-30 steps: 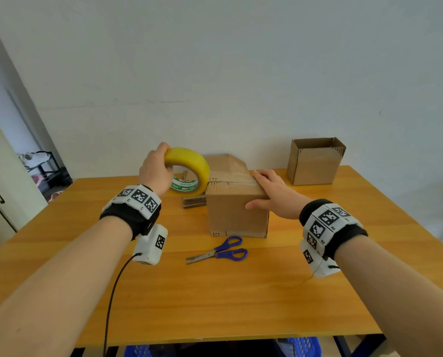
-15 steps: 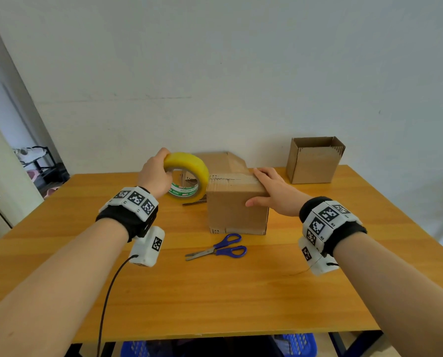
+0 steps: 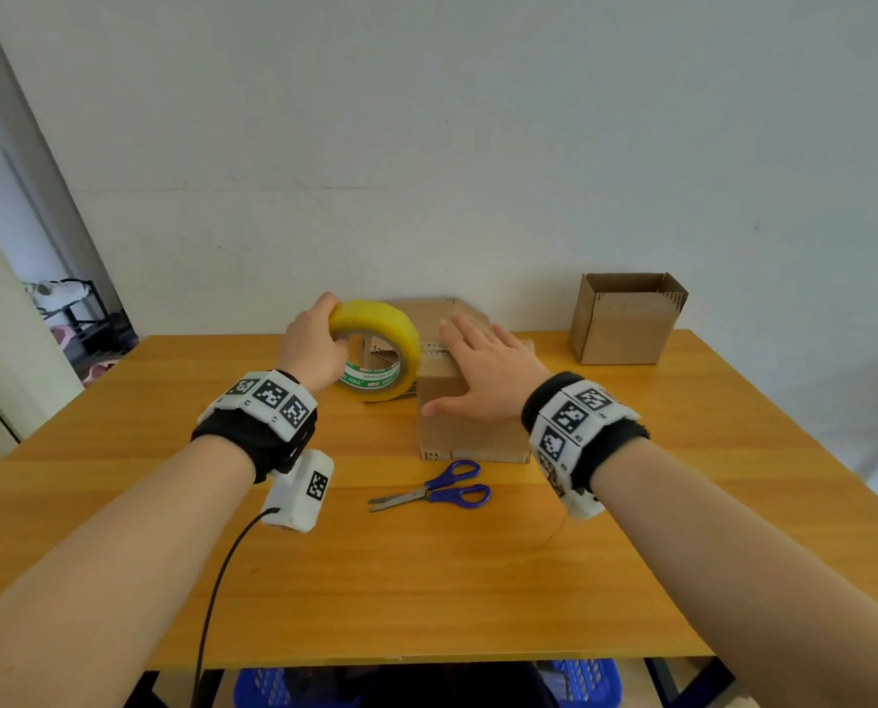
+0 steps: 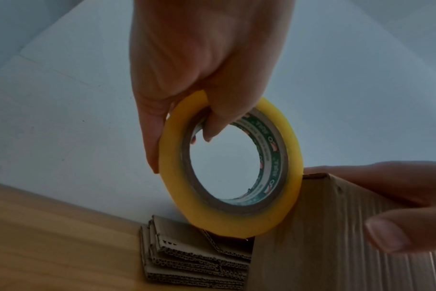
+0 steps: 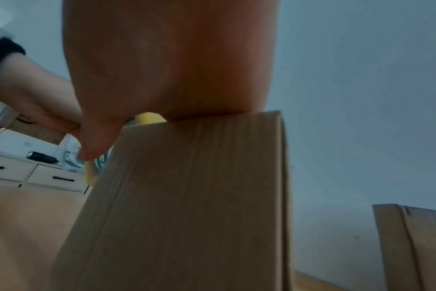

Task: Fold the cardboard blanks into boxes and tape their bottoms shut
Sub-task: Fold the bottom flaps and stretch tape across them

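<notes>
A brown cardboard box (image 3: 470,431) stands bottom-up at the middle of the wooden table (image 3: 426,580). My right hand (image 3: 480,373) lies flat on its top with fingers straight, the thumb down the near face (image 5: 187,187). My left hand (image 3: 314,344) grips a yellow tape roll (image 3: 375,350) by its rim, fingers through the core (image 4: 227,167). The roll stands on edge against the box's left top corner (image 4: 311,196). A strip of tape (image 3: 434,348) runs from the roll onto the box top. Flat cardboard blanks (image 4: 194,256) are stacked behind the roll.
Blue-handled scissors (image 3: 436,490) lie shut just in front of the box. A finished open box (image 3: 626,319) stands at the back right by the wall. A cream cabinet (image 3: 2,350) is to the left, and blue baskets (image 3: 587,679) sit under the table.
My right hand has slid left across the box top and flattened out, its fingers now near the tape roll. The left hand keeps the roll at the box's left edge.
</notes>
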`<state>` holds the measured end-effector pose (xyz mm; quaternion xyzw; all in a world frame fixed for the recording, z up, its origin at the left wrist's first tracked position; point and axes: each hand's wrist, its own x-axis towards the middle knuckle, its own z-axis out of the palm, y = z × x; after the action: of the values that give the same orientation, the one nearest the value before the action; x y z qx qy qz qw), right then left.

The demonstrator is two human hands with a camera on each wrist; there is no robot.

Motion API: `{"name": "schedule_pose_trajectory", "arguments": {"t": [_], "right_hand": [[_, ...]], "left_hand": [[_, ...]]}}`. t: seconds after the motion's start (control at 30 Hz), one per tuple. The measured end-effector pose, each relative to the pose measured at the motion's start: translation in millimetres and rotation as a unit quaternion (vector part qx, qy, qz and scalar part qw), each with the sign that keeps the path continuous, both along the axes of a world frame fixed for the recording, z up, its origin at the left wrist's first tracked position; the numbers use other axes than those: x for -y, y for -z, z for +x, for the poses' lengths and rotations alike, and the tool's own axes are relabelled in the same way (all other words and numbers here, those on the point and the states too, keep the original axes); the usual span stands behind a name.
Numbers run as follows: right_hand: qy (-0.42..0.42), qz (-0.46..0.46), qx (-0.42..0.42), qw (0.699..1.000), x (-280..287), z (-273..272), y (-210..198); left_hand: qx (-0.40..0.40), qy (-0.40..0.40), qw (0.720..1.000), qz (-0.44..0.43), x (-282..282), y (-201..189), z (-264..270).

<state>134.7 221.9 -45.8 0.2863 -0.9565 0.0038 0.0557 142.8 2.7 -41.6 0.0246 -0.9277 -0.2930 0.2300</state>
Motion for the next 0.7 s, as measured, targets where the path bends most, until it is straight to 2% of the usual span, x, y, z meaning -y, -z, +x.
{"name": "schedule_pose_trajectory", "arguments": {"t": [0.17, 0.27, 0.33, 0.4, 0.57, 0.7], "right_hand": [[-0.005, 0.016, 0.01, 1.0, 11.2, -5.4, -0.4], [-0.017, 0.007, 0.008, 1.0, 10.1, -7.4, -0.4], [-0.023, 0.007, 0.011, 1.0, 8.2, -8.0, -0.3], [-0.028, 0.011, 0.009, 1.0, 6.6, -8.5, 0.5], [-0.039, 0.001, 0.012, 0.999, 2.1, -12.1, 1.5], [-0.04, -0.001, 0.02, 0.999, -4.7, -15.3, 1.7]], "left_hand": [[0.01, -0.002, 1.0, 0.013, 3.7, -3.0, 0.2], [0.008, 0.087, 0.996, -0.003, 7.5, -8.1, 4.0], [0.018, 0.117, 0.992, -0.045, 9.6, -9.3, 6.2], [0.03, 0.111, 0.99, -0.079, 10.9, -8.1, 7.5], [0.046, 0.105, 0.988, -0.101, 14.0, -3.8, 7.8], [0.097, 0.093, 0.973, -0.186, 25.3, 7.9, 9.6]]}}
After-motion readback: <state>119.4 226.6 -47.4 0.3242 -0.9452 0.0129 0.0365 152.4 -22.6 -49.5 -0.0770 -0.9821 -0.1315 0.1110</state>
